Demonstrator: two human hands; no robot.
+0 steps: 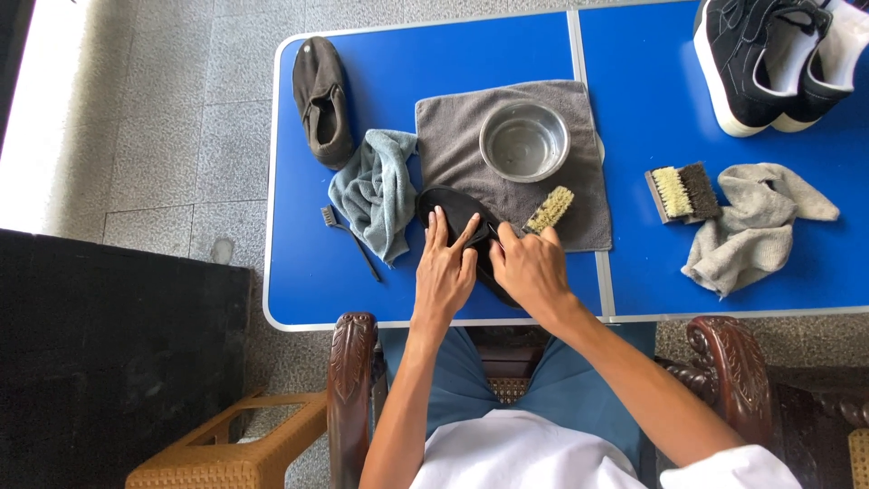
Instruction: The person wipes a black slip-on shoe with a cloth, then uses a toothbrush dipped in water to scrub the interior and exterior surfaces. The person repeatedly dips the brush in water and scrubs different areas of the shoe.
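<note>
Left hand [444, 272] lies flat, fingers spread, pinning the black shoe [453, 213]; right hand [534, 272] grips a brush [549, 210]. Best to keep that shoe steady and use short strokes.

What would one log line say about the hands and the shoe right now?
left hand: flat on black shoe | right hand: holding brush | shoe: on grey towel | metal bowl: on towel
</note>
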